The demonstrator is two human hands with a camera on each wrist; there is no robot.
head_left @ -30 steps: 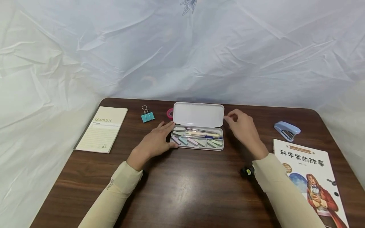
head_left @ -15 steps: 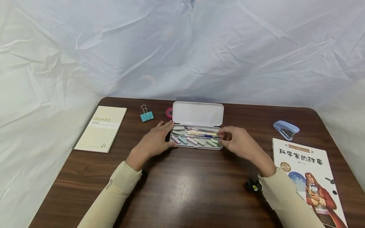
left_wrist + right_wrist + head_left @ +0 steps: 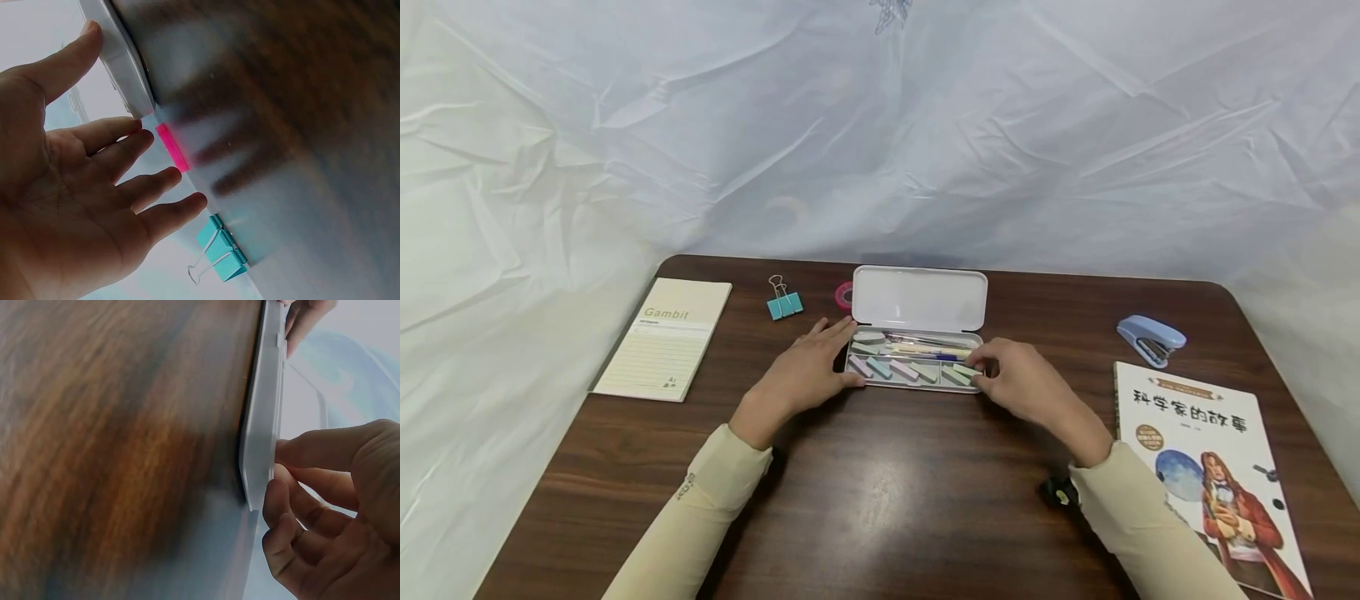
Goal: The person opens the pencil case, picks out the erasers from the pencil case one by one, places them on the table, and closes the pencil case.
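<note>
A white pencil case (image 3: 917, 387) stands with its lid (image 3: 919, 298) up on the dark table. Inside, pens (image 3: 932, 350) lie along the back, and several pastel blocks fill the front compartments. My left hand (image 3: 808, 367) rests at the case's left end, fingers straight and spread in the left wrist view, thumb touching the front corner. My right hand (image 3: 1022, 375) reaches over the right end, thumb and forefinger pinched around the end of a pale green block (image 3: 966, 369). In the right wrist view the thumb meets the case rim (image 3: 262, 437); the block is hidden there.
A pink tape roll (image 3: 844, 295) and a teal binder clip (image 3: 785, 305) lie left of the case. A notepad (image 3: 662, 337) is at the far left. On the right are a blue stapler (image 3: 1152, 339) and a book (image 3: 1195, 425). White sheeting hangs behind the table.
My right hand has come from beside the lid down and left to the right front compartment, its fingertips closing on the green block. The left hand has stayed in place.
</note>
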